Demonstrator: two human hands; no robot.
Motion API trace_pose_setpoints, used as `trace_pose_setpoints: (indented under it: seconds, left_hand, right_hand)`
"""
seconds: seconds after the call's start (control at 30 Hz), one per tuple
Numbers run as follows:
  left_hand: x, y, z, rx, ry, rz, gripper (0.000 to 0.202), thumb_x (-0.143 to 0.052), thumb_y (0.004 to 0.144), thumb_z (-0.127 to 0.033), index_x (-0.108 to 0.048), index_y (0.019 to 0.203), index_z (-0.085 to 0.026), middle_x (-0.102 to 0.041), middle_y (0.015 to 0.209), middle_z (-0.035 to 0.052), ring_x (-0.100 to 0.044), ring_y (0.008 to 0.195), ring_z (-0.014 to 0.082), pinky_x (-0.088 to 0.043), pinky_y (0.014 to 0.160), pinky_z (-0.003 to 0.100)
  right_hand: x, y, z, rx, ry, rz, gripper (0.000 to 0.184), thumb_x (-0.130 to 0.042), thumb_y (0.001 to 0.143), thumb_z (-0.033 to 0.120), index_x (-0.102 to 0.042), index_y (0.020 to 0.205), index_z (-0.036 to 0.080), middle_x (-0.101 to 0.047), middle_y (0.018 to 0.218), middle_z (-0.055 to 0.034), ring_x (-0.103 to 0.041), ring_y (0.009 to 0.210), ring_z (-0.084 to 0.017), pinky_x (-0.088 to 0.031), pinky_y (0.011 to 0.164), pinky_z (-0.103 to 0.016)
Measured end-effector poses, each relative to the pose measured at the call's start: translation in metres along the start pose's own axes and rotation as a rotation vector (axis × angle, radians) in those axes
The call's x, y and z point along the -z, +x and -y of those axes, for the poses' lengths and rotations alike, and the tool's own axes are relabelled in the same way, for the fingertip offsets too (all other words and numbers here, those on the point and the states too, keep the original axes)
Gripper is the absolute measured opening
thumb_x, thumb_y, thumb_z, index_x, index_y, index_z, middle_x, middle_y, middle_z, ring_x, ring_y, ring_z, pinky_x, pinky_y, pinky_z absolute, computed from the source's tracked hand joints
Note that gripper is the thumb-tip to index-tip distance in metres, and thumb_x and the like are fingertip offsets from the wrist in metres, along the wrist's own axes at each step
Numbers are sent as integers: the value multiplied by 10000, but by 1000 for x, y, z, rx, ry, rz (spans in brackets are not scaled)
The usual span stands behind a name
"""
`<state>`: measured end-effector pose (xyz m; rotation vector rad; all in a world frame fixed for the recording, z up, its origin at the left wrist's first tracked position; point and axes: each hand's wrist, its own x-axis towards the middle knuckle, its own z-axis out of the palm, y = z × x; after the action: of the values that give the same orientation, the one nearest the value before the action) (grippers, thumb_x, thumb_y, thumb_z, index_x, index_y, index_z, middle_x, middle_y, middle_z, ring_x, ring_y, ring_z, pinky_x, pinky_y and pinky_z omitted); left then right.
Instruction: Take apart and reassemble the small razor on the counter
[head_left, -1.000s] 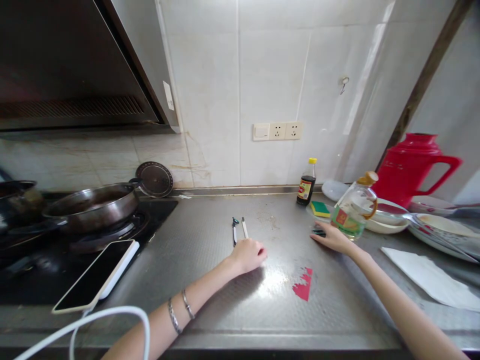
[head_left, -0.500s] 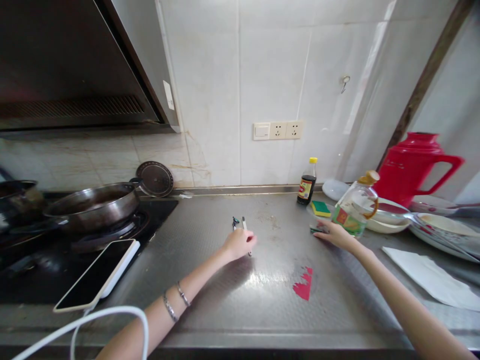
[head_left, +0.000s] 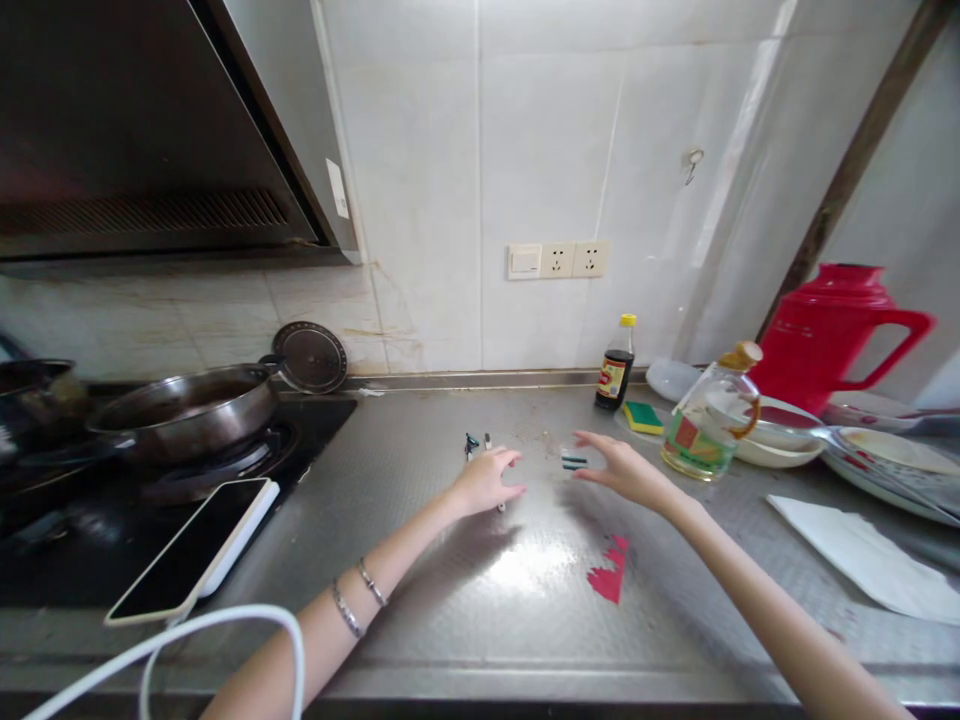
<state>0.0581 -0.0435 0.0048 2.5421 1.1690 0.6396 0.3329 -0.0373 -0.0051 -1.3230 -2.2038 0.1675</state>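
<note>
My left hand (head_left: pixel 487 483) hovers over the counter with thumb and fingers apart, holding nothing. Beneath it lies a slim pale stick-like object with a dark end (head_left: pixel 487 441), its middle hidden by the hand. Just left of that is a small dark, shiny piece (head_left: pixel 471 444), too small to name. My right hand (head_left: pixel 622 470) has its thumb and fingers spread around two short dark green strips (head_left: pixel 574 463), which appear to lie on the counter between the fingertips. A torn red piece (head_left: pixel 609 572) lies flat on the counter, nearer me.
A soy sauce bottle (head_left: pixel 615 364), a sponge (head_left: pixel 643 418), a glass oil jug (head_left: pixel 705 425) and a red thermos (head_left: pixel 829 335) stand to the right, beside bowls and a white paper (head_left: pixel 862 555). Left are a pan (head_left: pixel 191 412) on the stove and a phone (head_left: pixel 191 550) with a cable.
My right hand has moved left from beside the oil jug toward the middle, the green strips now showing there. My left hand's fingers have spread from a closed pose.
</note>
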Motion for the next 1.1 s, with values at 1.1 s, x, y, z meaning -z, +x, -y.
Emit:
trace_pose_setpoints:
  seconds: [1.1]
  left_hand:
    - [-3,24,27,143,113,76,506,-681,667,-368,-576,1132,-200,-503,1033,77,-501,1016,216,-400,892,289]
  right_hand:
    - [-27,0,56,71,103,43,738,-589,768,435,-250,1393,237,-451,1330,-142,-433,1218,-259,-376,978,-442]
